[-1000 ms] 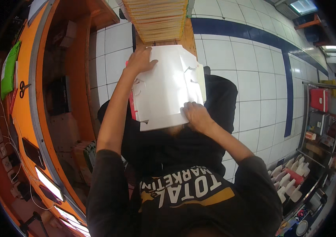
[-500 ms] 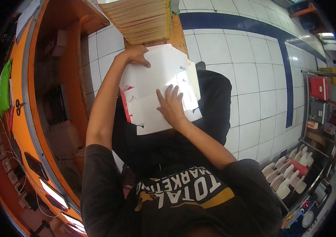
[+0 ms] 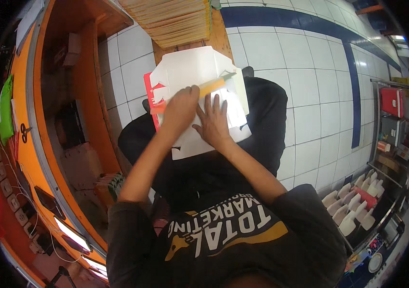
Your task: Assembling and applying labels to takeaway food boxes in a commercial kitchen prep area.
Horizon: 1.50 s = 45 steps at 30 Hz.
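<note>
The left hand [image 3: 180, 108] is closed in a fist around a blurred, long, yellow-orange tool with a greyish tip [image 3: 212, 87], held slantwise over a white die-cut card sheet [image 3: 190, 72]; whether the tool touches the card cannot be told. Beside it, the right hand [image 3: 215, 127] lies flat, fingers spread, on the card. Both hands and the tool cover part of the sheet's middle. A red edge piece [image 3: 148, 81] shows from beneath at the left, a pale cream sheet [image 3: 241, 91] at the right. Just beyond the card, a thick stack of yellowish sheets [image 3: 166, 21] stands on the brown wooden bench [image 3: 221, 36]. Farther left, a long orange side bench [image 3: 32, 152] carries black scissors [image 3: 24, 130] and a bright green packet [image 3: 6, 108]. White floor tiles [image 3: 305, 84] spread rightward, and well off stands a red box [image 3: 390, 102].
</note>
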Motion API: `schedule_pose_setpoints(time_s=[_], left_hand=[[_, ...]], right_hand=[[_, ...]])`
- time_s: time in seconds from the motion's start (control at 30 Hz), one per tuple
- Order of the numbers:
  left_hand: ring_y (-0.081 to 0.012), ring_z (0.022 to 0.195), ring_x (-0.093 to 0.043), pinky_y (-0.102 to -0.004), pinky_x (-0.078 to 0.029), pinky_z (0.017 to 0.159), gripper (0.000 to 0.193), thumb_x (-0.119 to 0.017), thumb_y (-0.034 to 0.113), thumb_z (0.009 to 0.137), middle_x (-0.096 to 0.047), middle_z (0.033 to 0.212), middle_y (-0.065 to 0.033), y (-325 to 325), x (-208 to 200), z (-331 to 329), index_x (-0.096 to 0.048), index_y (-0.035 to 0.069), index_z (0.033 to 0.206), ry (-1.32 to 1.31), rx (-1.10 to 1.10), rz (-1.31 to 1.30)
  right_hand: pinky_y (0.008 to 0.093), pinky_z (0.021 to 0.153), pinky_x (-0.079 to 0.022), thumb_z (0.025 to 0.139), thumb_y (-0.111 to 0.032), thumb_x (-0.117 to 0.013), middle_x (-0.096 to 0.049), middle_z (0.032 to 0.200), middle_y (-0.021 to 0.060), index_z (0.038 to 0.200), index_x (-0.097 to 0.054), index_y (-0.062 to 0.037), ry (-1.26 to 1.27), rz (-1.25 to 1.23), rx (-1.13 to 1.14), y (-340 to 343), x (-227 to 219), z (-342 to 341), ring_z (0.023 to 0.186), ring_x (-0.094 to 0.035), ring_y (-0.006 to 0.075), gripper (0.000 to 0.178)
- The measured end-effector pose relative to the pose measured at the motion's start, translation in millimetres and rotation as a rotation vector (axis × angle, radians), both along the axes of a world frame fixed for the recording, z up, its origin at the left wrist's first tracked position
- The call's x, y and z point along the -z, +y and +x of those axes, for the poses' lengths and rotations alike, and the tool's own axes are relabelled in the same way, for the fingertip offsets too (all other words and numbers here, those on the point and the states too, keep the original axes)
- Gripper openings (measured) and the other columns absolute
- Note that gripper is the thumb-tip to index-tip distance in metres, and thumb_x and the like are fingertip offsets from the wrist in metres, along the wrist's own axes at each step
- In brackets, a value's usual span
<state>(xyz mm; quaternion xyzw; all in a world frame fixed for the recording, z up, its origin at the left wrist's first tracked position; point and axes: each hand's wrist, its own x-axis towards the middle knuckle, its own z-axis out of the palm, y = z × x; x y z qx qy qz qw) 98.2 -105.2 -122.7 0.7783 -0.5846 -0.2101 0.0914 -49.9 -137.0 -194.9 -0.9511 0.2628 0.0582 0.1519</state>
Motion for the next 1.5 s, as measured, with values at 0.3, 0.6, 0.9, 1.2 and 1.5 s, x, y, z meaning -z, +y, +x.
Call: schedule_pose_setpoints(time_s=[0.3,0.6,0.9,1.2,1.5], left_hand=[[-0.0452,0.135,-0.045,-0.0514,-0.040,0.112,0.053,-0.053,0.001,0.085,-0.050,0.138,-0.0314,60.3,66.8,-60.1,-0.046,-0.011,0.135,-0.216,-0.021,-0.332],[-0.0410,0.102,-0.067,-0.0457,-0.051,0.093,0.038,-0.064,0.017,0.088,-0.070,0.111,-0.0249,-34.0,-20.9,77.5,-0.067,0.003,0.123,0.197,0.040,0.072],[-0.0250,0.090,-0.070,-0.0364,-0.057,0.081,0.038,-0.072,0.018,0.090,-0.073,0.102,-0.0171,23.5,-93.1,149.1,-0.064,-0.006,0.118,0.742,-0.412,-0.012],[-0.0270,0.100,-0.068,-0.0406,-0.057,0.086,0.047,-0.075,0.015,0.088,-0.069,0.116,-0.0203,107.2,46.4,70.5,-0.058,-0.009,0.125,1.087,-1.153,-0.088],[-0.0390,0.127,-0.050,-0.0483,-0.038,0.111,0.070,-0.081,0.017,0.073,-0.053,0.135,-0.0228,-8.2,44.6,84.2,-0.052,0.000,0.134,-0.043,-0.038,-0.362]], right_hand=[[0.0599,0.116,-0.026,0.088,-0.034,-0.063,-0.050,0.147,0.0135,0.146,-0.048,-0.0072,-0.270,0.282,0.014,-6.0,30.4,-17.7,0.141,-0.039,0.0357,0.066],[0.0475,0.098,-0.045,0.082,-0.023,-0.076,-0.057,0.123,0.0281,0.133,-0.049,0.0081,-0.394,0.055,0.421,-68.8,-30.0,-64.4,0.113,-0.055,0.0443,0.066],[0.0440,0.095,-0.051,0.083,-0.036,-0.075,-0.068,0.115,0.0262,0.123,-0.061,0.0026,-0.457,0.469,-0.052,-188.3,-83.1,0.5,0.108,-0.065,0.0421,0.058],[0.0438,0.093,-0.054,0.075,-0.021,-0.076,-0.069,0.114,0.0231,0.116,-0.063,0.0038,0.436,0.101,-0.416,-195.8,-32.1,125.2,0.109,-0.066,0.0367,0.050],[0.0423,0.092,-0.054,0.075,-0.017,-0.078,-0.069,0.107,0.0216,0.113,-0.062,0.0033,0.362,0.121,-0.426,-190.2,-1.5,113.1,0.107,-0.066,0.0369,0.046]])
